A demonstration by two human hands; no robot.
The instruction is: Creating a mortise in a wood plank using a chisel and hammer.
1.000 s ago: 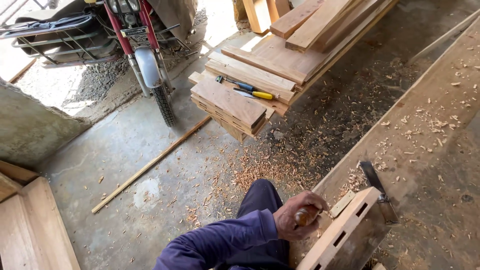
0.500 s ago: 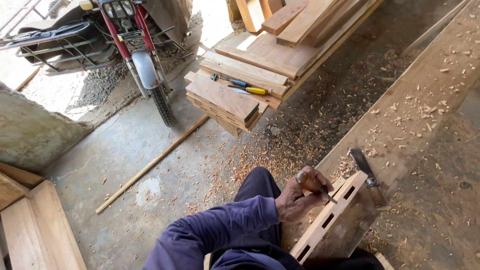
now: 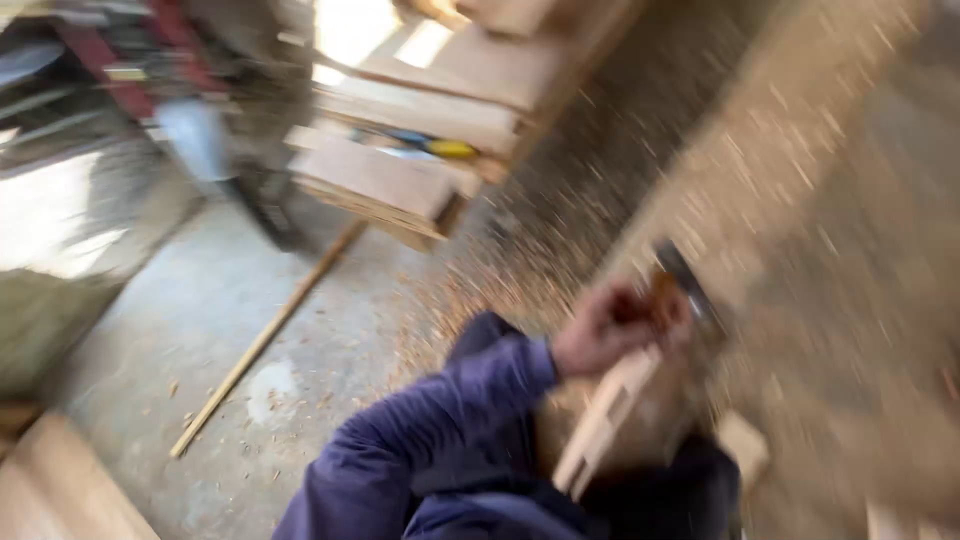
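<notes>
Wooden slotted piece (image 3: 610, 415) under blurred left hand (image 3: 600, 330), fingers' state unclear; plank stack (image 3: 400, 170) beyond.

Motion blur smears the left hand (image 3: 603, 328) and the slotted wooden piece (image 3: 608, 418).

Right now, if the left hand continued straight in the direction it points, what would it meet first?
The picture is blurred, so this is a guess. The left hand points right, gripping something brown. First in that line seems to be the dark metal tool lying by the slotted wooden piece.
</notes>
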